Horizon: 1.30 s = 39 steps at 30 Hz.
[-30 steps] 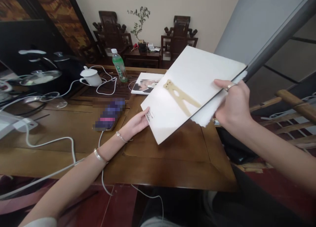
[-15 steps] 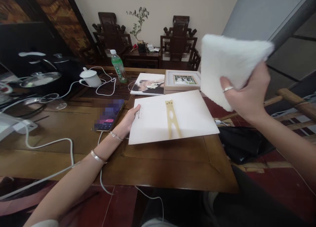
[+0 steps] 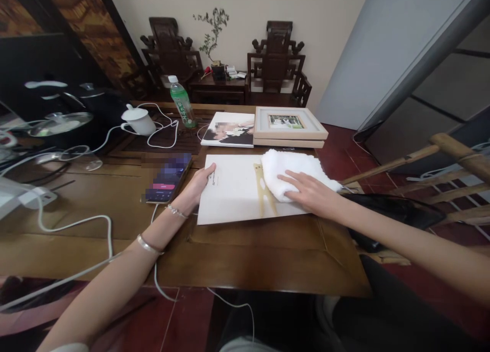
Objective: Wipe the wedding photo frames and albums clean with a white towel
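Observation:
A white panel (image 3: 229, 199) lies over the front part of the table. A yellowish A-shaped piece (image 3: 262, 191) is on its face, and small dark print runs near its left edge. My left hand (image 3: 199, 182) grips that left edge, thumb on top and the other fingers hidden beneath. Over the panel's right half is a folded, fluffy white cloth (image 3: 281, 163), covering part of the A-shaped piece. My right hand (image 3: 310, 191) presses down on the cloth from the right, its visible fingers spread and bent across it.
Behind the panel lie a photo book (image 3: 229, 130) and a wooden photo frame (image 3: 325, 127). A phone (image 3: 168, 181) rests left of my left hand. Farther back stand a green bottle (image 3: 182, 104) and a white lidded cup (image 3: 138, 121). White cables (image 3: 94, 218) cross the table's left side.
My right hand has come down and left with the cloth, from raised in the air onto the panel. The panel's right side now sits lower. My left hand keeps its grip.

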Each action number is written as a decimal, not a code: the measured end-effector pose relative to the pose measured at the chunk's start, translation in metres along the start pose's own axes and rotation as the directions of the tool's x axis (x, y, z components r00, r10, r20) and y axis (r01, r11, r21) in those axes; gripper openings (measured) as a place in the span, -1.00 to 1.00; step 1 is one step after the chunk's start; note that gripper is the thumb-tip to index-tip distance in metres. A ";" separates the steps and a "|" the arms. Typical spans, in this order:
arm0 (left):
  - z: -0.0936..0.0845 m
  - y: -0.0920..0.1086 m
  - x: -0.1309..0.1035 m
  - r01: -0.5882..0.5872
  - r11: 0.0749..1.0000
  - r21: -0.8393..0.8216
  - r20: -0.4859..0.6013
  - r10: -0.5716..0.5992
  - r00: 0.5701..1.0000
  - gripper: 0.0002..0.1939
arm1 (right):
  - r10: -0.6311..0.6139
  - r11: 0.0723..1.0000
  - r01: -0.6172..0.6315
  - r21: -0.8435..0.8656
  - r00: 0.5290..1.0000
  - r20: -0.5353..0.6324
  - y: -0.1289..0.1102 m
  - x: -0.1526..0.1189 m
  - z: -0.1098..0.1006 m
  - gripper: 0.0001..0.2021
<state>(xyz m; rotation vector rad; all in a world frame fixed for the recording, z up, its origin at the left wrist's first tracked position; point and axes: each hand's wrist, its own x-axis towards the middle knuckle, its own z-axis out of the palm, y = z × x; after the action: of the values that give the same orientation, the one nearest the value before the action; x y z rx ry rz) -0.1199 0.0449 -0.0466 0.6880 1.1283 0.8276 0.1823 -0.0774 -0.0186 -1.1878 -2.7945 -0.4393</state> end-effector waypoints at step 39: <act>-0.004 -0.026 0.001 -0.623 0.258 0.739 0.376 0.610 0.698 -0.33 | 0.125 0.991 -0.128 0.041 0.989 0.074 -0.011 0.005 0.020 -0.59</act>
<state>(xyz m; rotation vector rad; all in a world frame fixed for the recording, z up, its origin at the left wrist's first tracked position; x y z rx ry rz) -0.1177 0.0325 -0.0694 2.0946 1.2167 0.8898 0.1719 -0.0757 -0.0391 -1.3872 -2.7493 -0.3274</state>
